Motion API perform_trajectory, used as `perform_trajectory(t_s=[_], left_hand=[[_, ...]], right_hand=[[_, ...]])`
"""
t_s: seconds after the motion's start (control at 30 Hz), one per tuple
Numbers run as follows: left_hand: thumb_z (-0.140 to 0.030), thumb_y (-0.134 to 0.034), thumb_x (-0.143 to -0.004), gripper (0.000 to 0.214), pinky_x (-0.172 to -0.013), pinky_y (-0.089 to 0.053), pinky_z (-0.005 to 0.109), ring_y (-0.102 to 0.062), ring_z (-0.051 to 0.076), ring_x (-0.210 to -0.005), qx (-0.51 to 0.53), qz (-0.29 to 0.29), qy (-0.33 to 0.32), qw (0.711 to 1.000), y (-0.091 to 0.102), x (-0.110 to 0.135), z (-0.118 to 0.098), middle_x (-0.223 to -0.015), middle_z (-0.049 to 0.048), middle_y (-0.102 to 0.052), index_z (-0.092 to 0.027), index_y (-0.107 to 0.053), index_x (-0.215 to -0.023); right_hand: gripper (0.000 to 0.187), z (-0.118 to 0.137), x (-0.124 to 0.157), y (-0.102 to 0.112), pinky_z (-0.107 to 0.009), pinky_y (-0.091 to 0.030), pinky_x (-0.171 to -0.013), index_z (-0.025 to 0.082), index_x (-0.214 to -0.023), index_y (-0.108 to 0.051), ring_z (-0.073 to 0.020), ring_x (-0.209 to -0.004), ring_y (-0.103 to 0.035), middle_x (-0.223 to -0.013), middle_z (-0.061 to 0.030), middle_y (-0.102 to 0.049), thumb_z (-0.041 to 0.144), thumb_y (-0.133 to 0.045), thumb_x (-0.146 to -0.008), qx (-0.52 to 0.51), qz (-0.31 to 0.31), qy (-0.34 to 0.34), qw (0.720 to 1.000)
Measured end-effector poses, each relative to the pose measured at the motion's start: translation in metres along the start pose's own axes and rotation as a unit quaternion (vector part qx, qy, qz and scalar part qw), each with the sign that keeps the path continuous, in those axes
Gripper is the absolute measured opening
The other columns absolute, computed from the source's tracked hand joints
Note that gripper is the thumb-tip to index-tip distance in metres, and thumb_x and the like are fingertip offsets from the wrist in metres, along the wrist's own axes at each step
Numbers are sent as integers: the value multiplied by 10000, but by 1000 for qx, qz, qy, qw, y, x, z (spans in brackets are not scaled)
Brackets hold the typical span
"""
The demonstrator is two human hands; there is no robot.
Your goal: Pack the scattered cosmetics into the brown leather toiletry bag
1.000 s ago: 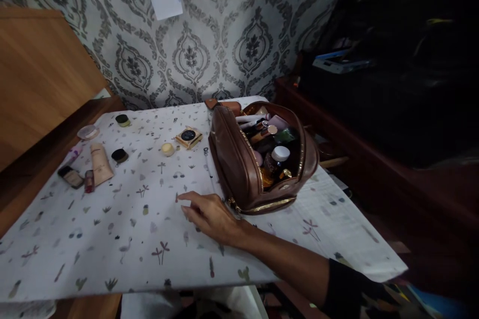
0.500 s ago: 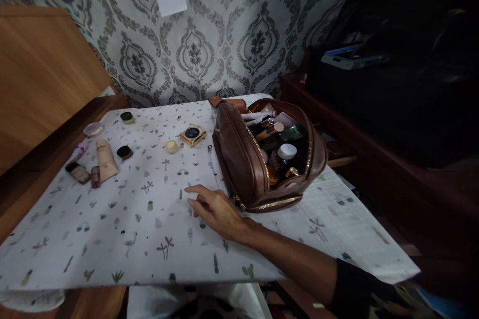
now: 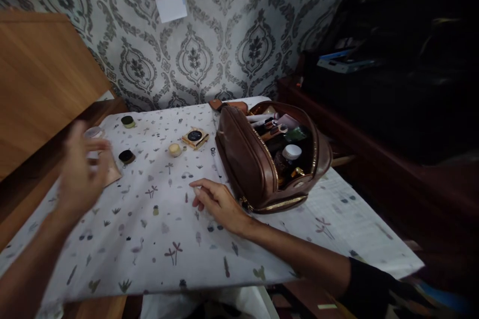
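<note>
My left hand (image 3: pixel 80 174), blurred by motion, is over the left side of the table. Its fingers look apart, and I see nothing held in them. It partly covers a beige squeeze tube (image 3: pixel 113 172) and a round pale compact (image 3: pixel 93 132). My right hand (image 3: pixel 219 204) is low over the cloth, fingers loosely bent and apart, with nothing in it. Just beyond it stands a brown makeup bag (image 3: pixel 245 159), unzipped, holding brushes, a white-capped jar (image 3: pixel 292 152) and other cosmetics.
A black-lidded jar (image 3: pixel 126 156), a green jar (image 3: pixel 127 121), a small cream-coloured pot (image 3: pixel 174 149) and a gold compact (image 3: pixel 195 136) lie on the patterned tablecloth (image 3: pixel 149 244). A wooden panel (image 3: pixel 48 75) borders the left side; patterned wallpaper rises behind.
My left hand has entered from the lower left and now hides several of the left-hand cosmetics. My right hand stays beside the bag, and the view has shifted slightly.
</note>
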State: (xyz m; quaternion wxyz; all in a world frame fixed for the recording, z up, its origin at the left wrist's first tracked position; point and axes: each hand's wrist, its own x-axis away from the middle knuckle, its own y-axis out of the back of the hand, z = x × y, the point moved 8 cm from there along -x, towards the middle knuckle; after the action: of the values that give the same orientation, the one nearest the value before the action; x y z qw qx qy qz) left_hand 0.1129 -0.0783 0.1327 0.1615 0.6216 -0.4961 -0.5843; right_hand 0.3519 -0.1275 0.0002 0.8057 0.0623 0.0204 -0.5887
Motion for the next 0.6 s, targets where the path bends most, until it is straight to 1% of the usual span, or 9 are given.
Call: perform_trajectory(t_s=[0.07,0.1,0.17,0.23,0.27,0.33,0.4,0.5,0.6], left_hand=[[-399,-462,-1003,566,-916,-563,485,-614,290,-1140,-11,35,-31,999,-37,-6,-8,-1267,135,-618,-194,-342,-1516],[-393,-448,-999,574,-976,-532,500,-587,304,-1193,-19,57,-55,997,-59,-9,-13,-1305,145,-601,-193,-328,-1524],[-408,-447,-995,559,-1065,-463,516,-516,331,-1291,-33,85,-100,991,-101,-15,-23,-1400,172,-534,-182,-364,-1500],[-427,-457,-992,556,-1042,-466,516,-510,345,-1275,-43,97,-90,990,-133,-20,-22,-1378,185,-527,-167,-390,-1478],[-446,-476,-983,559,-1009,-481,514,-525,350,-1236,-49,102,-78,990,-145,-22,-19,-1333,187,-541,-156,-416,-1457],[-466,-521,-959,542,-941,-502,496,-553,349,-1147,-51,116,-53,991,-161,-21,-13,-1225,174,-568,-146,-482,-1395],[-436,-551,-940,483,-907,-503,472,-564,332,-1081,-30,118,-32,992,-168,-17,-7,-1138,148,-582,-158,-523,-1334],[-348,-553,-926,342,-911,-482,438,-568,287,-1028,41,95,-9,995,-168,-11,0,-1091,101,-609,-210,-536,-1239],[-338,-570,-903,277,-859,-480,396,-581,233,-914,125,101,20,987,-169,-8,4,-1070,54,-636,-235,-504,-1152]], right_hand=[[378,-4,-11,-2,-197,-422,-507,142,-1119,-669,-122,-664,-610,-816,-54,-685,442,-513,-949,-58,-24,-27,998],[385,-8,-18,-3,-194,-419,-497,144,-1101,-679,-127,-682,-621,-848,-66,-689,457,-525,-939,-91,-42,-42,994],[393,-14,-30,-4,-196,-428,-504,146,-1061,-700,-136,-719,-641,-910,-87,-693,479,-560,-907,-155,-88,-68,982],[398,-20,-41,-3,-202,-435,-529,148,-1013,-720,-143,-751,-647,-939,-97,-696,498,-613,-857,-205,-134,-77,966],[401,-22,-46,-2,-206,-431,-534,149,-975,-728,-146,-752,-642,-928,-96,-697,510,-645,-822,-223,-152,-76,960],[403,-24,-54,0,-214,-409,-533,151,-871,-730,-143,-716,-614,-861,-82,-694,532,-710,-740,-238,-176,-68,953],[407,-25,-57,3,-225,-377,-522,156,-746,-697,-125,-632,-552,-730,-44,-658,550,-760,-666,-230,-188,-63,953],[462,-25,-56,8,-235,-328,-509,179,-596,-586,-89,-516,-418,-534,36,-515,584,-808,-596,-202,-194,-59,958],[532,-24,-52,12,-235,-281,-495,194,-542,-493,-71,-476,-341,-473,72,-412,615,-814,-595,-179,-204,-53,961]])
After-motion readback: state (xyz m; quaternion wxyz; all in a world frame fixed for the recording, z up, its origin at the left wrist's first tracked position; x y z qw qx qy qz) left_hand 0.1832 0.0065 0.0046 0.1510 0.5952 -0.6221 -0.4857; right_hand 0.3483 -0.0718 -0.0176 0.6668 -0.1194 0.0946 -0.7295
